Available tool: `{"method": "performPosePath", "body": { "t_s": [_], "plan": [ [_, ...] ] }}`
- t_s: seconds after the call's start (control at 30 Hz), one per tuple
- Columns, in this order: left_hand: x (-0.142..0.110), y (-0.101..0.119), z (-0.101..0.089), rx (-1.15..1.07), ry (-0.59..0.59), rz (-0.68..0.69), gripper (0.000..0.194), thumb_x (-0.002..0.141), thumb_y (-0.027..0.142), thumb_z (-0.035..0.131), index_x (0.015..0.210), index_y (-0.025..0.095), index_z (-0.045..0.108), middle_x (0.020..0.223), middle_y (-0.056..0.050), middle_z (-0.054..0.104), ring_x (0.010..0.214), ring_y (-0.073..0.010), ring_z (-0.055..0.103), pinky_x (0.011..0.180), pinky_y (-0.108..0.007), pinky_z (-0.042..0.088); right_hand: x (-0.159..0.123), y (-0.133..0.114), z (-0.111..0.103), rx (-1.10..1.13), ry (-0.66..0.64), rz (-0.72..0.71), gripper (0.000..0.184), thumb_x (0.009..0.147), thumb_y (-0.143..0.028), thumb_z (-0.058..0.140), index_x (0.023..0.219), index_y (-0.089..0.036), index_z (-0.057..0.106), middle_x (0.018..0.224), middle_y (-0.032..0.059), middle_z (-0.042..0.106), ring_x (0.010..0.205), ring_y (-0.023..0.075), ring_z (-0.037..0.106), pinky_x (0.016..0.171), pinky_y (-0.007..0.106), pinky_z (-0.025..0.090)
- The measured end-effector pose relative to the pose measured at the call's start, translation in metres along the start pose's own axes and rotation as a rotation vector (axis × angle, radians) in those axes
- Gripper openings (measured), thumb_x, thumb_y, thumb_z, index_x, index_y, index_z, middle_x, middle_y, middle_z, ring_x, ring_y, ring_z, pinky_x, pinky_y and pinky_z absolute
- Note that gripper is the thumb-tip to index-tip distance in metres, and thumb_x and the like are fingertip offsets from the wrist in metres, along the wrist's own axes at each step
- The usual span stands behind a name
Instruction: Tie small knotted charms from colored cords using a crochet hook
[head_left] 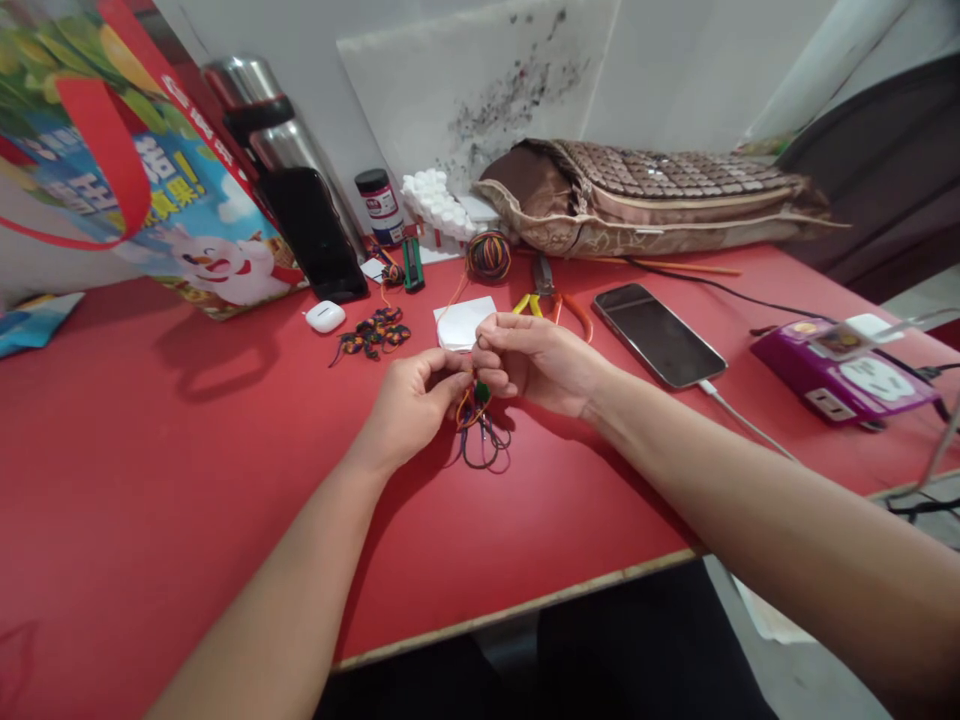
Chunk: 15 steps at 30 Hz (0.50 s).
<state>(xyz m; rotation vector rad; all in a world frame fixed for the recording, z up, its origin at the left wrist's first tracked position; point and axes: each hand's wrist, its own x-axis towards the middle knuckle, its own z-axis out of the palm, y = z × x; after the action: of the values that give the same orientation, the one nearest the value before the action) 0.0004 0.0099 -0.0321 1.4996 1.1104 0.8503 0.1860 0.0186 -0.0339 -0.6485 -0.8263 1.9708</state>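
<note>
Close together over the red table, both my hands work on multicoloured cord (480,455), which hangs in loops below my fingers. My left hand (416,405) is closed, pinching the cord between thumb and fingers. Beside it my right hand (532,365) is closed too, thumb against forefinger, with a strand at the fingertips that is too thin to follow. A small green piece shows among the cord under the right fingers. Just behind my hands lies a white pad (463,322), and an orange strand runs from it toward a ball of multicoloured cord (488,257).
Pliers (551,295) and a charging phone (660,335) lie right of my hands. Knotted cord (375,333) and a white earbud case (325,317) are left. Behind stand a propped black phone (319,235), a bottle (285,140) and a bag (645,195). A purple power strip (847,375) sits far right.
</note>
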Motion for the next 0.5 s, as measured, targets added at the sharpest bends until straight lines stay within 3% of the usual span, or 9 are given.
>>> {"method": "performPosePath", "body": {
  "t_s": [0.1, 0.27, 0.5],
  "plan": [
    [0.0016, -0.0002, -0.0005, 0.116, -0.004, 0.004, 0.009, 0.085, 0.024, 0.071, 0.083, 0.016, 0.074, 0.083, -0.006, 0.075, 0.078, -0.0199, 0.069, 0.075, -0.033, 0.052, 0.0001, 0.0034, 0.0058, 0.026, 0.044, 0.007, 0.023, 0.096, -0.014, 0.063, 0.075, -0.018, 0.054, 0.061, -0.0045, 0.048, 0.05, 0.0079, 0.045, 0.048, 0.018, 0.04],
    [0.0022, 0.0035, -0.0011, 0.162, 0.006, 0.001, 0.01, 0.083, 0.02, 0.071, 0.074, 0.016, 0.073, 0.073, -0.005, 0.073, 0.068, -0.018, 0.064, 0.066, -0.03, 0.048, -0.0008, 0.0074, 0.0106, 0.03, 0.078, -0.085, 0.027, 0.094, -0.011, 0.065, 0.07, -0.018, 0.053, 0.059, -0.0071, 0.039, 0.049, 0.0067, 0.035, 0.054, 0.021, 0.046],
    [-0.0047, 0.009, 0.0004, -0.055, 0.016, -0.124, 0.01, 0.078, 0.022, 0.077, 0.072, 0.015, 0.072, 0.062, -0.002, 0.066, 0.05, -0.012, 0.055, 0.052, -0.026, 0.045, -0.0002, 0.0084, 0.0083, 0.029, 0.099, -0.102, 0.029, 0.093, -0.013, 0.066, 0.068, -0.018, 0.052, 0.061, -0.0068, 0.038, 0.05, 0.0071, 0.029, 0.054, 0.021, 0.045]
  ]
}}
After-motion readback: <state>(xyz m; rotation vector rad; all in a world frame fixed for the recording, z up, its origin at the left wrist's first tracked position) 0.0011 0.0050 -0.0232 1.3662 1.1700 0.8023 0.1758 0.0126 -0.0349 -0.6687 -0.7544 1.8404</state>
